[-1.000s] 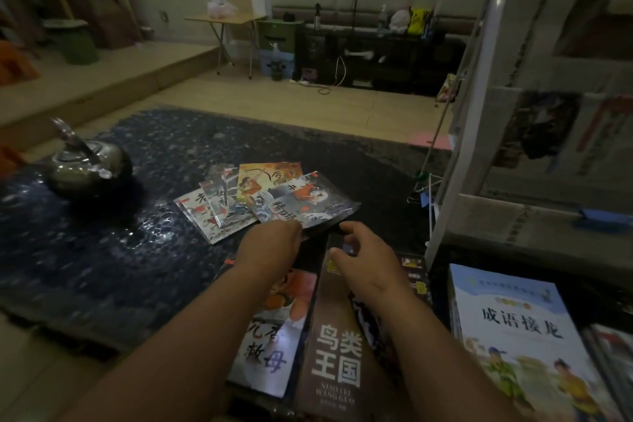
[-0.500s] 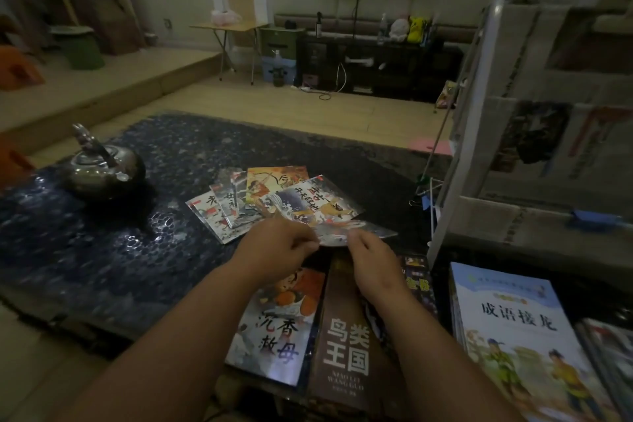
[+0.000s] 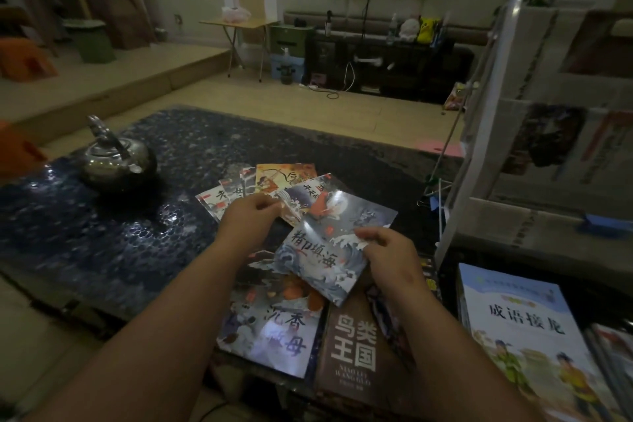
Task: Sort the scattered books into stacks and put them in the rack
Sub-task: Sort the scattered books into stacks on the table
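The right hand (image 3: 387,250) pinches the right edge of a wave-cover booklet (image 3: 325,250), thumb on top and fingers curled beneath. It holds the booklet tilted, clear of the table and above the books below. The left hand (image 3: 251,216) is just to the booklet's left with its fingers curled in towards the thumb, at the near edge of a fan of thin books (image 3: 284,181). Whether it grips one of those covers or only touches it I cannot tell.

The fan lies flat on the dark mottled table (image 3: 102,243), its covers overlapping, just beyond both hands. Under the lifted booklet, towards the near table edge, lie a picture book (image 3: 270,332) with large characters and, touching its right side, a brown book (image 3: 352,349) with white lettering. Darker books show beneath the right wrist, partly hidden. Further right a blue-and-white book (image 3: 524,336) tops a stack, with more books at the frame edge.

The white rack (image 3: 479,134) stands to the right of the table, its shelves lined with newspaper. A metal kettle (image 3: 116,161) sits on the table's far left, well apart from the books.
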`<state>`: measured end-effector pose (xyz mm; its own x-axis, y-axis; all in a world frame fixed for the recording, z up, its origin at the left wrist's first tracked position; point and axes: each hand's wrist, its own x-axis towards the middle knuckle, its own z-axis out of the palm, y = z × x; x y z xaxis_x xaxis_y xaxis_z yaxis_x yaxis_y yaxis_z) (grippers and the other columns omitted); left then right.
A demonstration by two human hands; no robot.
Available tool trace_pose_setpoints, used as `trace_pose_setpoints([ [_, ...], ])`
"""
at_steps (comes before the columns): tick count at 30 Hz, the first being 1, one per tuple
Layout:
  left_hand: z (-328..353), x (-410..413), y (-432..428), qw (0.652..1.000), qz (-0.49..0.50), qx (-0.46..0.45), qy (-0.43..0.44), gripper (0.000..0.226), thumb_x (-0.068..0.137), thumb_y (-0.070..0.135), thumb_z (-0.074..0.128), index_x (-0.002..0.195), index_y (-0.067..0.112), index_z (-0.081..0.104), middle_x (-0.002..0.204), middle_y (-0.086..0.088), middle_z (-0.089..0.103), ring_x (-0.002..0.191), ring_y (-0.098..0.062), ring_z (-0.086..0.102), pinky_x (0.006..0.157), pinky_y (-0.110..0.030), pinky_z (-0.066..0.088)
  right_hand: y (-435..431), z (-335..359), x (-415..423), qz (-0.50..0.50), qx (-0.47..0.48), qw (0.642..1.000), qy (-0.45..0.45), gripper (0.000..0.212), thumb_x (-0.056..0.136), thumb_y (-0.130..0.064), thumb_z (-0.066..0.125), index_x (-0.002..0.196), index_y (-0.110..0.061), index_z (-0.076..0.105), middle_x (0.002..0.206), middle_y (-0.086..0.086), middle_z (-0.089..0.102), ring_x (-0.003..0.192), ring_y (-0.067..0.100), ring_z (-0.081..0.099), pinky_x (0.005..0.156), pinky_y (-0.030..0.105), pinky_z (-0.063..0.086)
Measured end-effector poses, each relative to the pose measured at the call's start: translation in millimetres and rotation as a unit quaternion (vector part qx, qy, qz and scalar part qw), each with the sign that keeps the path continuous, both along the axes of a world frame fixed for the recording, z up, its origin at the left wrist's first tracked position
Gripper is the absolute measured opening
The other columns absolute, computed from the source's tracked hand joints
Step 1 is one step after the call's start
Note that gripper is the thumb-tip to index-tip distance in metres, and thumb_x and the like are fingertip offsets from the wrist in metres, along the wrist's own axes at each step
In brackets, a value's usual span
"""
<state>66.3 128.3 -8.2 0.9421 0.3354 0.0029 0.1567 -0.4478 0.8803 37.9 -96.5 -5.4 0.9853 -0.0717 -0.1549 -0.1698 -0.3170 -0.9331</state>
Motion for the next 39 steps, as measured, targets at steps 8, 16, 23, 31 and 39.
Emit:
trace_pose_setpoints([
  [8,-8,-2,9,0.992,-0.024,-0.065,0.110,0.024,0.085,0.019,0.073,0.107,0.016,0.063,0.085,-0.008,0.064,0.071,-0.020,0.058,0.063,-0.028,0.046,21,-8,-9,0.084,-0.029,0.996,0.028,0.029,0.086,0.002,0.049,0.089,-0.022,0.064,0.101,0.001,0.063,0.094,0.025,0.063,0.085,0.051,0.054],
  [16,-8,-2,17,0.980,-0.013,0.133,0.148,0.006,0.089,0.013,0.063,0.088,0.018,0.063,0.091,-0.005,0.064,0.083,-0.021,0.061,0.076,-0.036,0.055,28,-17,-15,0.155,-0.283,0.945,-0.044,0.030,0.088,-0.018,0.054,0.114,-0.033,0.053,0.112,-0.005,0.050,0.107,0.020,0.051,0.084,0.034,0.045],
  [23,-2,-5,25,0.919,-0.018,0.304,0.251,0.022,0.088,0.031,0.064,0.082,0.012,0.054,0.089,-0.007,0.055,0.085,-0.025,0.054,0.079,-0.034,0.049,41,-23,-26,0.244,-0.467,0.842,-0.112,0.037,0.089,-0.044,0.054,0.126,-0.038,0.049,0.127,-0.003,0.054,0.124,0.025,0.039,0.104,0.047,0.025],
  [31,-9,-7,25,0.901,-0.037,0.315,0.296,0.019,0.084,0.024,0.069,0.075,0.010,0.060,0.079,-0.005,0.060,0.066,-0.017,0.056,0.052,-0.028,0.039,41,-29,-29,0.263,-0.534,0.793,-0.128,0.044,0.089,-0.044,0.052,0.132,-0.037,0.046,0.131,0.001,0.053,0.132,0.028,0.031,0.111,0.058,0.009],
  [39,-17,-7,27,0.902,-0.037,0.311,0.296,0.016,0.085,0.024,0.069,0.080,0.010,0.063,0.079,-0.007,0.062,0.072,-0.021,0.060,0.061,-0.033,0.047,40,-32,-32,0.266,-0.532,0.792,-0.139,0.048,0.087,-0.048,0.054,0.133,-0.035,0.048,0.142,0.003,0.034,0.136,0.028,0.023,0.115,0.056,0.006],
])
